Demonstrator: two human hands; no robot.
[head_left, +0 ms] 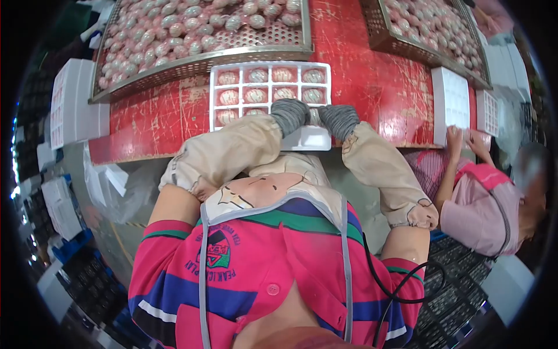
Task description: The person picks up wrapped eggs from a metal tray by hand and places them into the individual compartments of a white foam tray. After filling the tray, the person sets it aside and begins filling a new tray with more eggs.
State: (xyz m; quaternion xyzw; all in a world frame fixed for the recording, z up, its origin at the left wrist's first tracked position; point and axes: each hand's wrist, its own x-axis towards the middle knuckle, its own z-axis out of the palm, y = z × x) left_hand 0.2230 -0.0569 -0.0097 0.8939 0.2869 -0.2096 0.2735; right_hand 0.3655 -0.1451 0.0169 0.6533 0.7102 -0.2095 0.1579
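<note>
A white compartment tray (213, 87) lies on the red table (174, 116), its upper cells filled with pink and pale wrapped egg-like balls. My left hand (289, 116), in a grey glove, is over the tray's lower middle cells with its fingers bent together. Just to its right, my right hand (340, 121), also gloved in grey, reaches in from the tray's right edge. Between the fingertips of both hands sits a pale wrapped ball (315, 118). Whether either hand grips it alone is hard to make out. The bottom right part of the tray holds no balls.
A perforated metal bin (197, 61) full of wrapped balls stands behind the tray, and another metal bin (430, 49) at the back right. White tray stacks stand left (78, 104) and right (452, 103). A co-worker's hands (465, 139) are near the right stack.
</note>
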